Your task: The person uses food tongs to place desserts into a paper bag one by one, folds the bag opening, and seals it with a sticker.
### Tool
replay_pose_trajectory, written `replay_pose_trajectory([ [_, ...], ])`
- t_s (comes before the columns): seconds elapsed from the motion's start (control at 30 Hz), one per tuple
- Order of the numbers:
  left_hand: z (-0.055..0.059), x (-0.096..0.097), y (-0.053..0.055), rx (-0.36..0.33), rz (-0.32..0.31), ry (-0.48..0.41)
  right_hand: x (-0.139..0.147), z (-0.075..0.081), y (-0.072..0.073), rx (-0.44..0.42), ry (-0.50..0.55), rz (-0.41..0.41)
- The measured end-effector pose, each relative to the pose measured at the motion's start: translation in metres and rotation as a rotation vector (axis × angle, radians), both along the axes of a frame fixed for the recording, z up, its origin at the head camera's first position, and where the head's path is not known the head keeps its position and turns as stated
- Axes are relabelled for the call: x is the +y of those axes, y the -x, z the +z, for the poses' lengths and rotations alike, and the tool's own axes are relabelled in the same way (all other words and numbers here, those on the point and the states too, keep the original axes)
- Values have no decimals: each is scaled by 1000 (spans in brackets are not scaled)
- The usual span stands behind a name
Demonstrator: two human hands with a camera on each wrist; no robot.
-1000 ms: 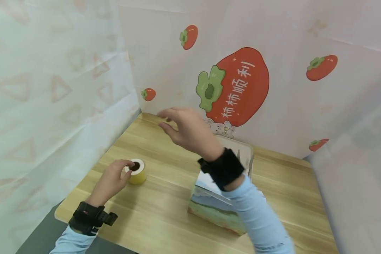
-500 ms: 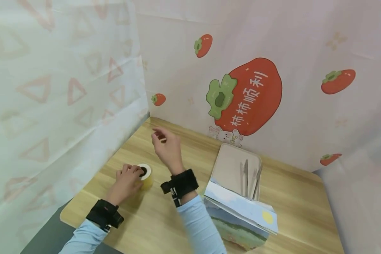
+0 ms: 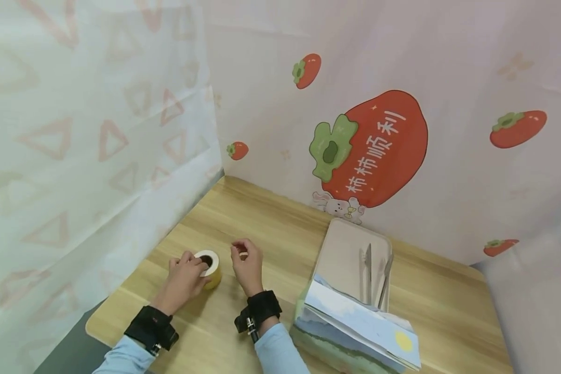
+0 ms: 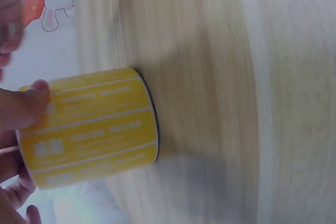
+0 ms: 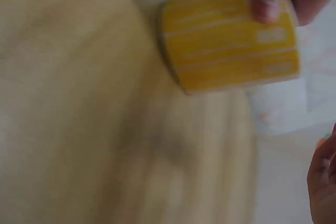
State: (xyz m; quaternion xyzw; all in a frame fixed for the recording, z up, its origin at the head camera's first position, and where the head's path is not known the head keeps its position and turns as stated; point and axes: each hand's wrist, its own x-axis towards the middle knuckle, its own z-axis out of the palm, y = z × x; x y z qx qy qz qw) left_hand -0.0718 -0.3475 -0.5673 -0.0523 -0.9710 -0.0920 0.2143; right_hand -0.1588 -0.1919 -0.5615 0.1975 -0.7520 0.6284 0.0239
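A roll of yellow labels with a white top rim and dark core stands upright on the wooden table. My left hand grips its left side, thumb on the yellow face and fingers at the top rim. White print shows on the labels of the roll in the left wrist view. To the right of the roll, and apart from it, hovers my right hand, its fingers loosely bent with nothing visible in them. In the right wrist view only part of this right hand shows, at the right edge.
A pale tray with a knife and a second metal utensil lies at the back right. In front of it, overlapping its near end, is a box with a painted landscape. Printed curtains border the table.
My right hand has come down from high over the table's middle to beside the roll. The left hand has closed round the roll. The head view has shifted, showing more of tray and box.
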Motion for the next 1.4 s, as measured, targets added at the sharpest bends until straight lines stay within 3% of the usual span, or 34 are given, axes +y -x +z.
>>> replay_pose_trajectory([
  [0.2, 5, 4, 8, 49, 32, -16, -3, -28, 1, -81, 33, 87],
  [0.4, 5, 9, 9, 56, 76, -20, -15, -43, -4, -71, 64, 102],
  [0.6, 1, 14, 7, 62, 96, -24, -14, -32, -22, -36, 132, 55],
  [0.73, -6, 18, 0, 105, 89, -42, -12, -26, -37, -78, 182, 19],
  [0.97, -16, 21, -6, 186, 66, -44, -24, -71, -36, -121, 253, -26],
  [1.2, -19, 24, -6, 176, 62, -51, -25, -74, -39, -119, 273, -71],
  [1.4, -17, 23, -4, 160, 76, -68, -29, -64, -42, -107, 239, -104],
])
